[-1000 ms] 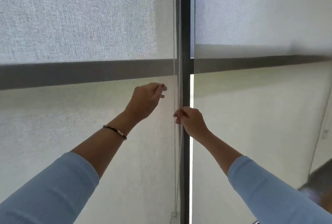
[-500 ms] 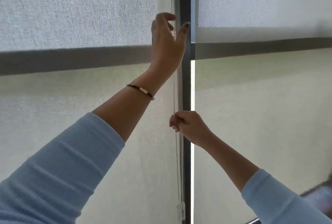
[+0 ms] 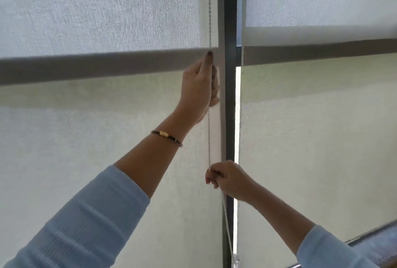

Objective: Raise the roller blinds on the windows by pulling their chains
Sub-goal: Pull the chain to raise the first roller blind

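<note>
I have my left hand closed high on the thin bead chain beside the mullion, right hand pinching it lower; light, limp, likely slippery, best gripped firmly.

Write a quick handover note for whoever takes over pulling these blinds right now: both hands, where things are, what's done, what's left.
Left hand: closed on the bead chain, high, by the dark horizontal bar.
Right hand: closed on the same chain lower down, beside the vertical mullion.
Left blind covers its pane; right blind too, bottom edge just visible lower right.
Done: grip taken.
Left: hand-over-hand pulls; then likely the right blind.
</note>
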`<action>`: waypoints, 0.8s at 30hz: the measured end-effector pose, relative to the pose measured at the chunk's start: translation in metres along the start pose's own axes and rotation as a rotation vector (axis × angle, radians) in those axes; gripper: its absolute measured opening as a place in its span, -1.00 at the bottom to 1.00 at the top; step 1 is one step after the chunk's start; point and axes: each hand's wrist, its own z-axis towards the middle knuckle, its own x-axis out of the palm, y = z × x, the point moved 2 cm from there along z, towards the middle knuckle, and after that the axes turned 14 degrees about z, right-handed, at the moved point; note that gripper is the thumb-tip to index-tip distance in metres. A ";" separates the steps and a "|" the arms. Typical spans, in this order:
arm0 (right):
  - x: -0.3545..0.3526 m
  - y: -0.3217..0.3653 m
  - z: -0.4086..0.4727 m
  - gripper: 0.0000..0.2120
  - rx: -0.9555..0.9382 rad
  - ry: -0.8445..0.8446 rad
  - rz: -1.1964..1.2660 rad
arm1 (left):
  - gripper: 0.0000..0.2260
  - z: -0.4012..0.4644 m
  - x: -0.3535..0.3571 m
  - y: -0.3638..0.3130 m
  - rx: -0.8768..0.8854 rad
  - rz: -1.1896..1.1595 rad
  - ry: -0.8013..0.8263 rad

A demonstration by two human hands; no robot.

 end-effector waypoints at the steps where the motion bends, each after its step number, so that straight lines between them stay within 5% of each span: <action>1: 0.007 -0.007 -0.005 -0.67 0.024 0.031 -0.016 | -0.59 -0.012 0.000 0.010 -0.024 -0.004 0.014; 6: 0.014 -0.050 -0.021 -0.81 0.162 0.180 -0.040 | -0.62 -0.076 0.000 0.057 -0.173 -0.046 0.093; 8: -0.004 -0.052 -0.018 -0.62 0.177 0.185 -0.065 | -0.63 -0.097 0.000 0.074 -0.236 -0.034 0.091; 10: -0.027 -0.033 -0.010 -0.55 0.158 0.127 0.063 | -0.64 -0.114 -0.001 0.088 -0.307 -0.025 0.083; 16: -0.069 0.111 0.025 -0.65 -0.075 0.027 0.973 | -0.62 -0.144 0.008 0.108 -0.526 -0.056 0.067; 24: -0.055 0.192 0.055 -0.50 -0.403 -0.392 1.053 | -0.59 -0.126 0.012 0.100 -0.515 -0.055 0.105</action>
